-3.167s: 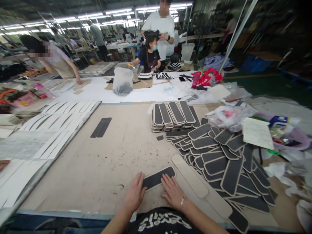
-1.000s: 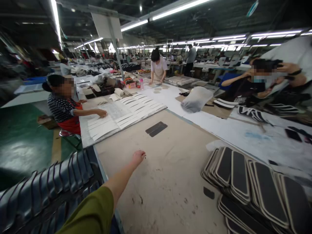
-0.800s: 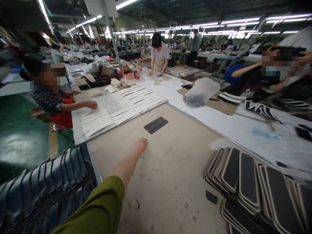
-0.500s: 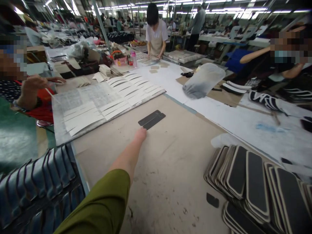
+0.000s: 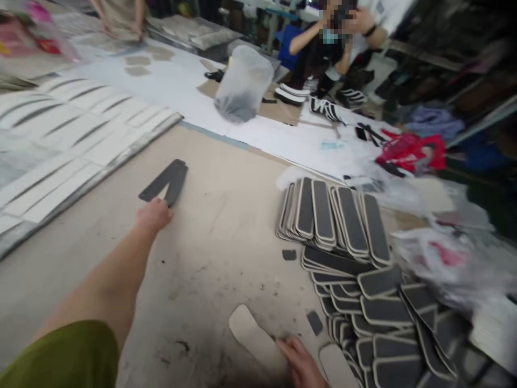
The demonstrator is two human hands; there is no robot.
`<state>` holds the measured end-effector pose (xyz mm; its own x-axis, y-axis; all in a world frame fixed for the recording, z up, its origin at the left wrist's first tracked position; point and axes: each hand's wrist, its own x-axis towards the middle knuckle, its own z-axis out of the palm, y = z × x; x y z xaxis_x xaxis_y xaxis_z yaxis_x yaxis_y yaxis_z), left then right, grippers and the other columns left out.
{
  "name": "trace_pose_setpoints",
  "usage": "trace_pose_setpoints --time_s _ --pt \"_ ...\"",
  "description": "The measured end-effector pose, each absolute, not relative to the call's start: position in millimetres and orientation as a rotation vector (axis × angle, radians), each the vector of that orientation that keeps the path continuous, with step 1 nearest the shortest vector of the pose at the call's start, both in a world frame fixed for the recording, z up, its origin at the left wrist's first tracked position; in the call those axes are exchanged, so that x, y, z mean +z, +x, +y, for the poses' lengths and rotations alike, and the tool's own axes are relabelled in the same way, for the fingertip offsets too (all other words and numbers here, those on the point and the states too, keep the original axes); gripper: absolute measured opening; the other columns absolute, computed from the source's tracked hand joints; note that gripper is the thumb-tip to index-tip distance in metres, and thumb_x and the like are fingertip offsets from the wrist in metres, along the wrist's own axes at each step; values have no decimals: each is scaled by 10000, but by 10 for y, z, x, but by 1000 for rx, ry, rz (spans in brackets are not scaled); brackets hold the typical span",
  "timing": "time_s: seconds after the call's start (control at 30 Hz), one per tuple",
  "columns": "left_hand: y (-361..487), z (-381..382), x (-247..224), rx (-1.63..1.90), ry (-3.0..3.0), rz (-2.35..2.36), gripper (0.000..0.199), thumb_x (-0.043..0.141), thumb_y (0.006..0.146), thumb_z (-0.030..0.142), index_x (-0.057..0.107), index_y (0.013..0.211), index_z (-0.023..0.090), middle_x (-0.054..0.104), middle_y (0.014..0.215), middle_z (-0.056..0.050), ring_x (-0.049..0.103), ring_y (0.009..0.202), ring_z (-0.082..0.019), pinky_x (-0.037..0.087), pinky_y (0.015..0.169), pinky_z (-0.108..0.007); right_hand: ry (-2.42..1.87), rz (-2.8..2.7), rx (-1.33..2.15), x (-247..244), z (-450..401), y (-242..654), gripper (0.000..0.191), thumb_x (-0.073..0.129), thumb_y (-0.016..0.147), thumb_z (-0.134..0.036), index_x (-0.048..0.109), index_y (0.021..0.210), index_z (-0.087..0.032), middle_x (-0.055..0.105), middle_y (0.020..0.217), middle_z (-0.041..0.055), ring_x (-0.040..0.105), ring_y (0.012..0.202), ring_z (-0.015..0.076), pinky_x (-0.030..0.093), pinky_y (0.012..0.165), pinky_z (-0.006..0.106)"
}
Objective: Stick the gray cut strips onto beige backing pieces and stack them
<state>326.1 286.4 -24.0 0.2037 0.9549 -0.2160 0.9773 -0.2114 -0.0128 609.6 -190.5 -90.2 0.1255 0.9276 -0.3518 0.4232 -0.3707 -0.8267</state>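
Observation:
My left hand [image 5: 155, 214] is stretched far across the table, its fingers closed on the near end of a dark grey strip [image 5: 177, 182]. Beside that strip lies another dark grey strip [image 5: 159, 180]; the two meet at the far end and spread apart toward me. Low in the view, my right hand [image 5: 301, 362] has its fingers closed on the edge of a beige rounded panel [image 5: 252, 335]. A second beige panel [image 5: 338, 365] lies just right of this hand. Small dark pieces [image 5: 315, 322] rest nearby.
Stacks of dark panels with beige borders [image 5: 325, 213] and a looser pile [image 5: 390, 310] cover the right side. Pale strips [image 5: 60, 161] lie at left. A filled plastic bag [image 5: 244, 83] stands across the table, near a person [image 5: 319, 59] with raised arms.
The view has swung right and down. The two dark strips, formerly side by side, now splay apart at the near end. My right hand and the beige panel have come into view.

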Motion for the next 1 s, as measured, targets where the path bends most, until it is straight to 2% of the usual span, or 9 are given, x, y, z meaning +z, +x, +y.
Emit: trace_pose_setpoints --time_s 0.13,0.23,0.3,0.37,0.5,0.6,0.8,0.9,1.0 --pt "3346 2433 -29 -202 2534 1742 342 328 840 348 532 969 106 507 1054 -51 517 946 -218 419 796 -384 -1904 -1611 1005 -904 -1936 5982 391 412 796 -124 587 1109 -280 553 806 18 513 750 152 445 669 270" --pt "3360 1852 219 -16 2628 1527 267 356 796 367 528 882 182 530 937 0 527 778 -136 435 711 -269 -1930 -1551 885 -886 -1828 5953 439 413 783 -112 543 1172 -268 582 920 49 520 849 174 450 749 300" --pt "3374 1404 417 70 2575 1280 202 389 767 359 514 827 213 539 834 4 510 677 -122 419 585 -208 -1908 -1421 868 -845 -1837 5959 422 448 787 -159 526 1193 -242 575 1032 78 512 950 192 437 834 334" --pt "3415 953 644 80 2457 970 148 420 753 348 505 789 232 539 765 -10 501 647 -138 407 516 -207 -1868 -1207 912 -802 -1927 5979 384 476 794 -236 545 1171 -220 579 1059 93 524 977 203 429 877 363" --pt "3616 158 1110 -128 2192 687 114 425 755 287 504 685 243 551 692 -19 503 647 -149 438 621 -254 -1713 -549 1167 -739 -2204 6044 450 471 793 -438 543 1171 -204 592 1075 111 597 876 214 489 790 385" --pt "3802 -247 1332 -242 2086 651 112 443 734 267 543 690 245 563 704 -19 510 670 -149 434 658 -262 -1525 -266 1313 -660 -2366 6089 504 474 767 -544 562 1148 -227 576 1142 107 600 900 214 504 746 354" --pt "3911 -571 1306 -336 1996 671 112 458 683 232 566 691 208 576 725 -16 503 673 -138 425 642 -242 -1453 -387 1414 -369 -2618 6151 414 559 713 -537 662 969 -229 662 942 40 594 847 195 481 724 287" --pt "3843 -545 1052 -337 1876 772 141 418 658 194 546 715 174 551 630 10 514 615 -117 402 556 -206 -1672 -470 1286 -366 -2764 6174 364 568 686 -532 679 778 -197 644 685 9 572 652 165 461 629 262" --pt "3765 -445 690 -331 1803 928 154 404 666 217 538 705 152 519 557 24 515 564 -109 381 514 -191 -1817 -523 1280 -494 -2889 6105 332 582 648 -504 615 570 -184 531 464 -25 499 487 131 423 516 243"
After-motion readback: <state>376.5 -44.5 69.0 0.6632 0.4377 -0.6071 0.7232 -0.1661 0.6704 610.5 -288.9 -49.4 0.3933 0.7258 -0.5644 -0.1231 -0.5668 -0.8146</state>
